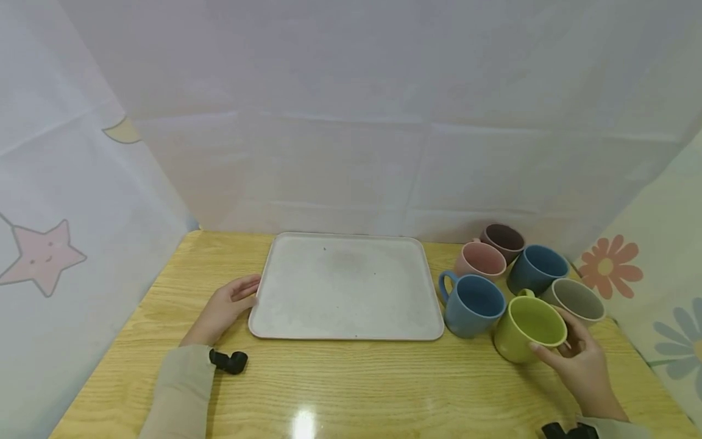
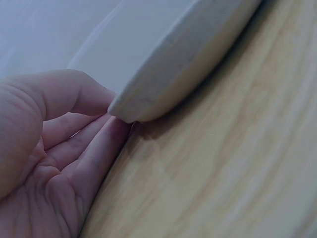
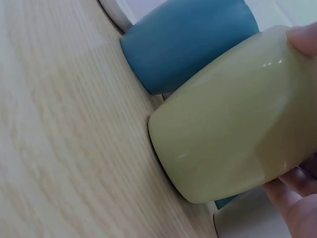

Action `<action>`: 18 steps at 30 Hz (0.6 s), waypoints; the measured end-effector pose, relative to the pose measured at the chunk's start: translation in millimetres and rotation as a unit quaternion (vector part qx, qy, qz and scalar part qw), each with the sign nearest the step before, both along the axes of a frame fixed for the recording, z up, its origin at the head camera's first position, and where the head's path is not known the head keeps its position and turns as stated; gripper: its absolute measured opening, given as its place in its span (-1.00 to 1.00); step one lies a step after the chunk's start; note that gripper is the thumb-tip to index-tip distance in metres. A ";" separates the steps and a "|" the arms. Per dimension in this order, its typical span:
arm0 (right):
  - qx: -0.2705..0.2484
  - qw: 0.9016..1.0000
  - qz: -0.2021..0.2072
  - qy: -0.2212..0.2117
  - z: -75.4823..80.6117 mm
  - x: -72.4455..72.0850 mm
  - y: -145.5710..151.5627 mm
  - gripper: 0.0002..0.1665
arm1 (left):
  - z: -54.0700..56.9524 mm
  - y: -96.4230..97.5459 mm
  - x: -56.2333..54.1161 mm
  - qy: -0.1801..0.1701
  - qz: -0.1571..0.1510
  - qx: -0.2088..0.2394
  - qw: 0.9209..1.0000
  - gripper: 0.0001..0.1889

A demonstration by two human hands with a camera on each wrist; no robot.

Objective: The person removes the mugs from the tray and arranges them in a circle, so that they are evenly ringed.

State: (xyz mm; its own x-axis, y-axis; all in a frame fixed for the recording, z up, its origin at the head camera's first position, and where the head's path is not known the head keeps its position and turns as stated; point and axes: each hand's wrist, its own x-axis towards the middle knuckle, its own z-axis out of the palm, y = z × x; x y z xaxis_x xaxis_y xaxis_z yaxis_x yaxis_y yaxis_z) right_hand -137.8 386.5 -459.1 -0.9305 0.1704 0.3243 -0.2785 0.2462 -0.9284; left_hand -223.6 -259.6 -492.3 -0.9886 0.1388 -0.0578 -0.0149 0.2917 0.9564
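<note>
At the right of the head view, my right hand [image 1: 584,363] grips a lime green mug [image 1: 512,335], thumb near its rim and fingers round the far side. The same green mug [image 3: 233,124] fills the middle of the right wrist view, its base close over the wood. My left hand [image 1: 225,308] is at the left edge of a pale rectangular tray [image 1: 351,286]. In the left wrist view, thumb and fingertips meet at the tray's rim [image 2: 163,64], pinching it. A blue mug [image 1: 468,314] with its handle to the left stands between tray and green mug.
Behind the green mug stand a grey mug [image 1: 578,299], a darker blue mug [image 1: 532,277], a pink mug [image 1: 477,262] and a dark mauve mug [image 1: 504,241]. White cloth [image 1: 351,152] hangs at the back of the wooden table [image 1: 351,390], with patterned cloth at both sides.
</note>
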 end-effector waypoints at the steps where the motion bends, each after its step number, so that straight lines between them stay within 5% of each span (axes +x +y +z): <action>1: -0.005 1.000 0.002 -0.001 -0.7 0.0 0.6 -0.05 | 0.2 0.3 0.1 -0.001 0.001 -0.001 1.000 -0.39; 10: 0.007 0.996 0.081 -0.019 3.5 -2.0 8.7 -0.07 | 0.8 -1.4 0.2 0.001 -0.001 0.011 1.000 -0.39; 18: 0.114 0.989 0.080 -0.039 6.1 -2.6 12.5 -0.01 | -1.1 0.2 -0.8 -0.002 -0.001 0.011 1.000 -0.38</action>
State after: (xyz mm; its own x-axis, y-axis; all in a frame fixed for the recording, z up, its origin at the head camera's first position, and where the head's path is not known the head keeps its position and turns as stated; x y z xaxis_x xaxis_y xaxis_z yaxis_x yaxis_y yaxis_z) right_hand -140.4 399.0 -452.9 -0.9631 -0.0512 0.2643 -0.2616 0.4101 -0.8737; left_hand -224.4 -259.4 -493.3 -0.9881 0.1422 -0.0590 -0.0184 0.2713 0.9623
